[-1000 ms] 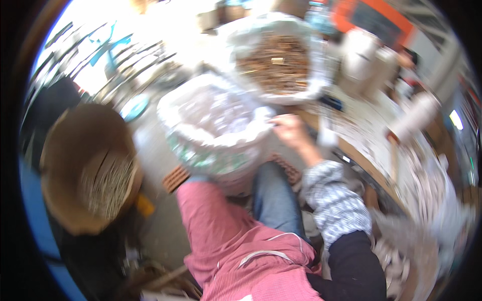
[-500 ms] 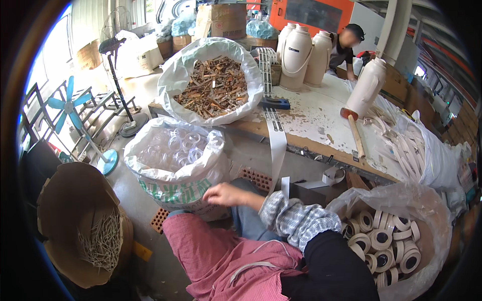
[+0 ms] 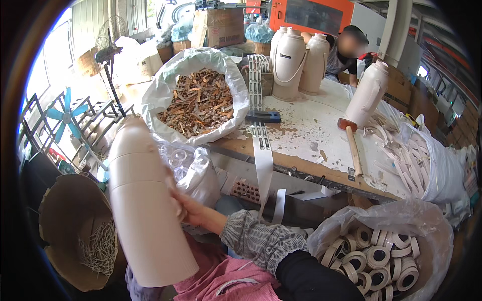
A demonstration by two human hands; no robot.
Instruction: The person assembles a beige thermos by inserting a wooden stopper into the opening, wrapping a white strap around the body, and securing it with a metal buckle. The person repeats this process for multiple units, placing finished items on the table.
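Note:
A cream thermos flask [image 3: 145, 205] stands tilted in front of me at the left, large and slightly blurred. My right hand [image 3: 190, 206] is closed against its right side, near the middle of the body; the flask hides part of the fingers. My left hand does not show; a bit of purplish patterned cloth [image 3: 138, 287] appears below the flask's base. Behind the flask is a white sack [image 3: 203, 175] of clear plastic rings, partly covered by it. A pink cloth [image 3: 241, 273] lies over my lap.
On the table [image 3: 301, 130] are several cream flasks [image 3: 289, 65], a mallet [image 3: 354, 148], a strip of metal pieces [image 3: 261, 138] and a sack of scraps [image 3: 198, 105]. A bag of cream rings [image 3: 379, 256] stands right, a carton of sticks [image 3: 75, 200] left. A person [image 3: 346, 52] is behind the table.
A cream flask has come into view at the left, with my right hand on it. That hand was free over my knee before and has moved left. The view has shifted slightly.

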